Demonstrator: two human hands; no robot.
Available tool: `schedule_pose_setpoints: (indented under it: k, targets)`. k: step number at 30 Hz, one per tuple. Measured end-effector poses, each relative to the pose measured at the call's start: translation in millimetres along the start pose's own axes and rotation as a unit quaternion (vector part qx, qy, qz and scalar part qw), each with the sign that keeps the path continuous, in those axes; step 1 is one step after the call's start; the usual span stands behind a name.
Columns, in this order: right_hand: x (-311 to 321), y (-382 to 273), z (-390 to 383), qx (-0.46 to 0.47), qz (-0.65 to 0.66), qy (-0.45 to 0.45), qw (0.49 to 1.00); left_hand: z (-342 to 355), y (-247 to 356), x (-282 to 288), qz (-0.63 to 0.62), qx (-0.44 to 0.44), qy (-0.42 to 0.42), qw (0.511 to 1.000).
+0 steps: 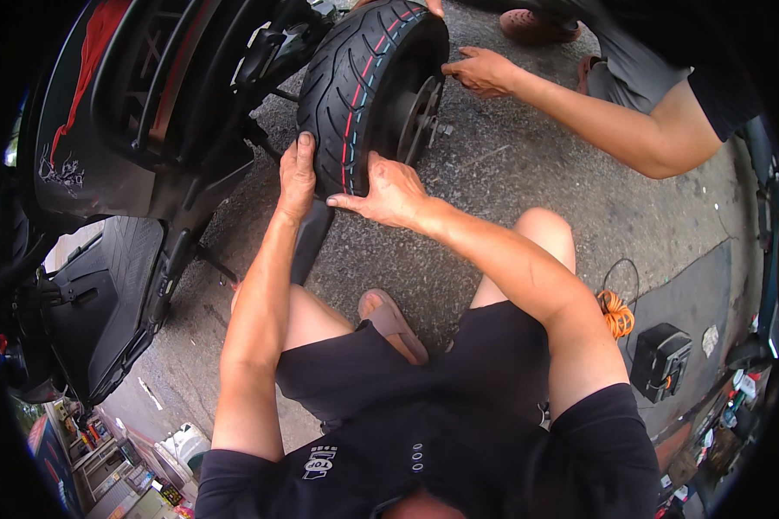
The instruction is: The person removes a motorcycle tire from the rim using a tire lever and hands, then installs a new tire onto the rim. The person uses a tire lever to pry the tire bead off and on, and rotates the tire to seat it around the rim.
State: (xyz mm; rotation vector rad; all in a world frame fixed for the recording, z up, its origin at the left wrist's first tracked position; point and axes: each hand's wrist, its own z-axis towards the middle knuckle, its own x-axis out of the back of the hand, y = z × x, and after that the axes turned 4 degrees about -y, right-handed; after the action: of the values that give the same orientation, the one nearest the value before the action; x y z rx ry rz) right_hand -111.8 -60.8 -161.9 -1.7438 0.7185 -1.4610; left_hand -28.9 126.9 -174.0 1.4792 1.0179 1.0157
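Note:
A black tire (337,95) with red and light-blue lines along its tread stands upright on a wheel with a hub and axle (420,121) at its right side. My left hand (299,177) grips the tire's lower left, thumb up along the tread. My right hand (385,190) holds its lower right, thumb stretched across the bottom of the tread, the other fingers partly hidden. A co-worker's hand (485,73) reaches to the wheel from the right, and another hand (433,9) touches the tire's top.
A black scooter (130,177) with red trim fills the left. The co-worker's legs (623,60) are at upper right. An orange coiled cord (616,313) and a black box (658,363) lie at right on the pavement (493,164). Assorted clutter lines the lower edges.

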Motion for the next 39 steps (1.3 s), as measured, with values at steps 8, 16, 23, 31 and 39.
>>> schedule_pose_setpoints:
  k: [8, 16, 23, 31, 39]
  targets:
    - [11.9, -14.6, 23.1, -0.066, -0.019, 0.072, 0.995, 39.6, 46.4, -19.0, -0.023, 0.055, -0.026, 0.998]
    - [57.5, -43.6, 39.5, -0.124, 0.133, 0.105, 0.978, 80.4, 122.1, -39.4, 0.119, 0.131, -0.045, 0.983]
    - [81.1, -28.7, 65.1, -0.123, 0.141, 0.137, 0.973, 123.3, 125.4, -48.6, 0.183, 0.110, -0.048, 0.976]
    - [86.9, 2.7, 54.3, -0.067, 0.128, 0.183, 0.972, 83.2, 115.5, -16.4, 0.185, 0.135, -0.090, 0.969]
    - [97.0, 23.8, 50.4, -0.108, 0.130, 0.211, 0.963, 68.8, 85.9, -19.4, 0.080, 0.079, -0.041, 0.993]
